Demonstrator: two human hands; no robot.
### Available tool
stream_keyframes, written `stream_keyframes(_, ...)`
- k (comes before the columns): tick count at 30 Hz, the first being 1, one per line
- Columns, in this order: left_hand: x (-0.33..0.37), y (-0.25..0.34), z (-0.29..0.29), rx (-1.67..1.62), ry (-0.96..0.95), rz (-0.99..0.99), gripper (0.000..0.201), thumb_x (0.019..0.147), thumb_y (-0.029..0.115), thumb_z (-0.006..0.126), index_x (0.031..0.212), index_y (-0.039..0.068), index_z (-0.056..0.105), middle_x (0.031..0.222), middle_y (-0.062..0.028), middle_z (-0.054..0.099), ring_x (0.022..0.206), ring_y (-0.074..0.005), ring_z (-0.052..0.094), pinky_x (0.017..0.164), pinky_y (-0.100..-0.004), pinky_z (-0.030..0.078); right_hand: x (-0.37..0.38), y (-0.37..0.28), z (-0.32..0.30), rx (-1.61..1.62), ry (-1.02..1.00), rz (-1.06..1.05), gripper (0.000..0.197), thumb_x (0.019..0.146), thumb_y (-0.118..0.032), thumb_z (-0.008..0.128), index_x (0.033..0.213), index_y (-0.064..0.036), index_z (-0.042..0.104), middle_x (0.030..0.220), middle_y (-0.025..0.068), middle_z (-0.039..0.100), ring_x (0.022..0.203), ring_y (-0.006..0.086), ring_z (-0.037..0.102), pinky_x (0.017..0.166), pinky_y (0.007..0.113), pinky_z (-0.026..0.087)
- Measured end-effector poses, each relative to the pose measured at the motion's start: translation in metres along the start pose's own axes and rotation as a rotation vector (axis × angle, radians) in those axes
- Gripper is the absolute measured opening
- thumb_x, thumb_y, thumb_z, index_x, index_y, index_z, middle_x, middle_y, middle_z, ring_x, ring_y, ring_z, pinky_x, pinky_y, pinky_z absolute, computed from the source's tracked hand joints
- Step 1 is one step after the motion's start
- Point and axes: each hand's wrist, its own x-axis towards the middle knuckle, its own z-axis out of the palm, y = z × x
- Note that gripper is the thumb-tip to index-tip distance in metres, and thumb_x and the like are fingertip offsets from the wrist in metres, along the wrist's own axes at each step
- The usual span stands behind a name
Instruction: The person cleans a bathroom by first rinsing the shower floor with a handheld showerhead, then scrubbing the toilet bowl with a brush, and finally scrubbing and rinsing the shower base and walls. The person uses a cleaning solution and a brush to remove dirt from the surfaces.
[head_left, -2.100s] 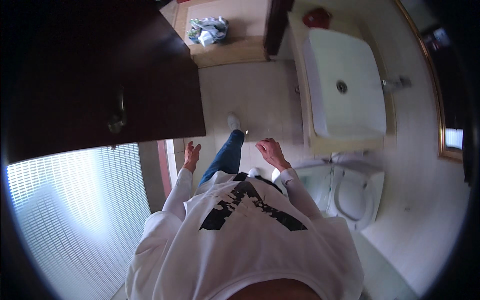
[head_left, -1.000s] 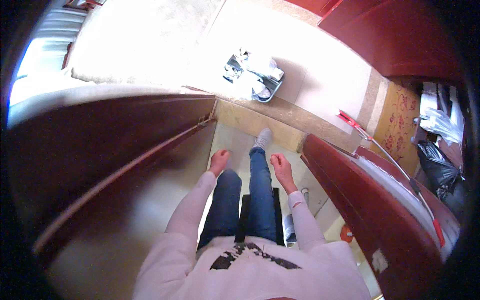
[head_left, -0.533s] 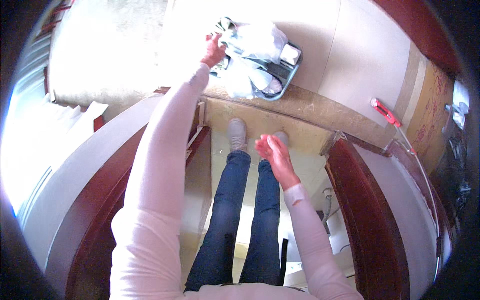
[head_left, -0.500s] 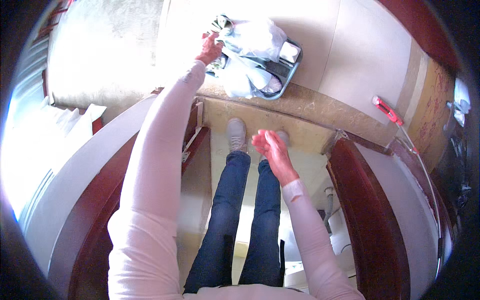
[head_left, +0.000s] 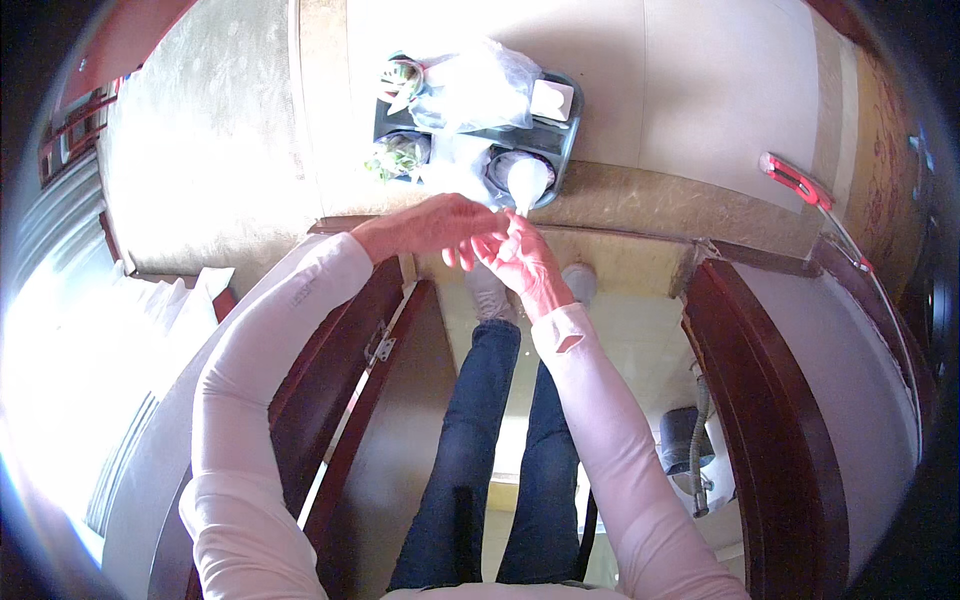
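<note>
1. Your left hand (head_left: 430, 225) and right hand (head_left: 528, 265) meet above the yellowish step (head_left: 625, 258), fingers overlapping and bent, with the right palm partly turned up.
2. Your fingertips are at the narrow end of a white cone (head_left: 528, 182), probably thin plastic drawn to a point. Whether they are pinching it or only brushing it, I cannot tell; the fingers hide one another.
3. That cone's wide end lies over a round pot (head_left: 501, 172) at the near right corner of the dark tray (head_left: 572, 130), just past the step.
4. The tray's raised rim seems meant to keep loose things together: two leafy plants (head_left: 402, 82) at its left end, a boxy white block (head_left: 552, 100) at the far right corner, and a crinkled, see-through bag (head_left: 475, 88) between them.
5. You stand with both feet just short of the step, so your arms bow forward to reach the tray's near edge.
6. Around you, the door frame (head_left: 775, 410) is smooth dark-red wood, and a ribbed grey hose (head_left: 697, 430) hangs low at your right.
</note>
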Motion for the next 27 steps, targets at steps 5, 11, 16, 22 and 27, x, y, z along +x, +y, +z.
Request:
stream_keyframes(5, 0.086, 0.021, -0.021, 0.698, 0.851, 0.417, 0.058, 0.072, 0.031, 0.075, 0.119, 0.003, 0.054, 0.109, -0.0145, 0.060, 0.093, -0.0261, 0.060, 0.083, -0.0376, 0.048, -0.023, -0.016, -0.035, 0.156, -0.028, 0.165, 0.015, 0.092, -0.016, 0.051, 0.093, -0.0015, 0.056, 0.061, -0.0066, 0.039, 0.045, 0.0024, 0.035, 0.038, 0.020, 0.030)
stream_keyframes(11, 0.202, 0.021, -0.048, 1.144, 0.941, 0.308, 0.089, 0.057, 0.027, 0.084, 0.132, 0.015, 0.037, 0.129, -0.0071, 0.046, 0.122, -0.0317, 0.037, 0.099, -0.0509, 0.030, -0.114, -0.005, -0.068, 0.156, -0.208, 0.156, 0.023, 0.096, -0.021, 0.048, 0.106, -0.0023, 0.056, 0.060, -0.0061, 0.034, 0.041, 0.0020, 0.029, 0.032, 0.019, 0.025)
stream_keyframes(16, 0.217, 0.014, -0.060, 1.206, 0.915, 0.303, 0.066, 0.058, 0.020, 0.077, 0.118, 0.018, 0.051, 0.120, -0.0044, 0.056, 0.118, -0.0292, 0.042, 0.097, -0.0533, 0.030, -0.184, -0.007, -0.103, -0.036, -0.040, -0.016, 0.018, 0.097, -0.026, 0.046, 0.095, -0.0101, 0.053, 0.057, -0.0057, 0.032, 0.037, 0.0036, 0.028, 0.032, 0.019, 0.027)
stream_keyframes(22, 0.163, 0.060, -0.033, 0.962, 0.889, 0.641, 0.063, 0.060, 0.019, 0.074, 0.118, 0.010, 0.050, 0.113, -0.0121, 0.051, 0.112, -0.0321, 0.048, 0.096, -0.0443, 0.039, -0.164, -0.035, -0.192, -0.703, 0.463, -0.458, 0.022, 0.092, -0.027, 0.056, 0.080, -0.0112, 0.046, 0.055, -0.0023, 0.039, 0.041, 0.0091, 0.039, 0.035, 0.026, 0.032)
stream_keyframes(27, 0.056, 0.112, -0.006, 0.760, 0.458, 0.672, 0.078, 0.059, 0.024, 0.076, 0.127, 0.003, 0.042, 0.119, -0.0167, 0.049, 0.114, -0.0332, 0.049, 0.099, -0.0417, 0.041, -0.139, -0.063, -0.252, -0.869, 0.742, -0.751, 0.034, 0.086, -0.033, 0.064, 0.067, -0.0124, 0.044, 0.050, -0.0034, 0.038, 0.037, 0.0080, 0.035, 0.033, 0.026, 0.027)
